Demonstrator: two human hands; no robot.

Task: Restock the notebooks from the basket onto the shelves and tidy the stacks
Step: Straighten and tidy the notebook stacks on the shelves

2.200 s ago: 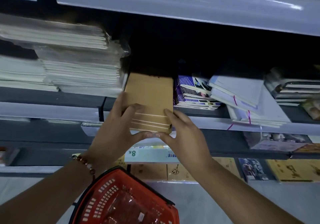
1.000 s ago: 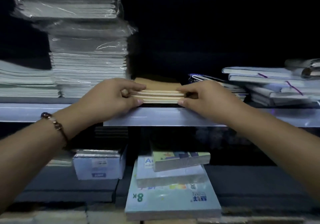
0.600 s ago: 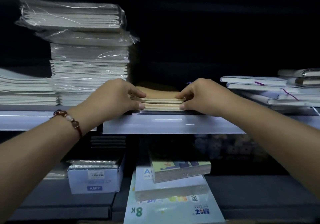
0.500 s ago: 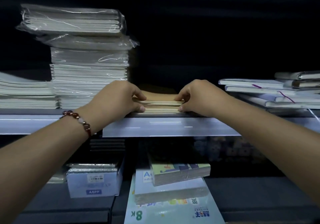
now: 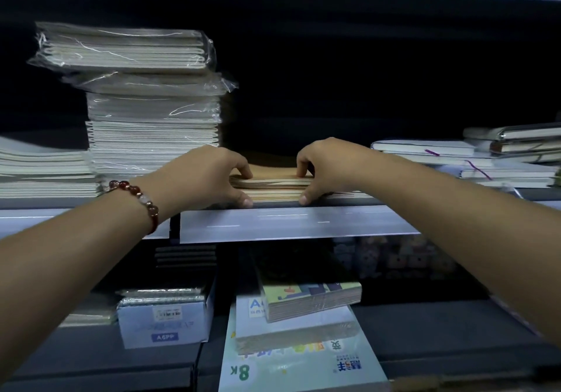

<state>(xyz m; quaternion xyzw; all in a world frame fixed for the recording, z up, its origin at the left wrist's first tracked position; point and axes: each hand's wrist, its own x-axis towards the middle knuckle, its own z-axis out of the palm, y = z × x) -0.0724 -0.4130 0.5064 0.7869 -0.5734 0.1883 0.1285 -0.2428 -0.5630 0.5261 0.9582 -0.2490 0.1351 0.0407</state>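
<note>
Brown notebooks lie in a low stack at the front edge of the middle shelf, between a tall wrapped stack and loose white notebooks. Your left hand grips the stack's left end and your right hand its right end, fingers curled on top, thumbs against the front edge. A beaded bracelet circles your left wrist.
</note>
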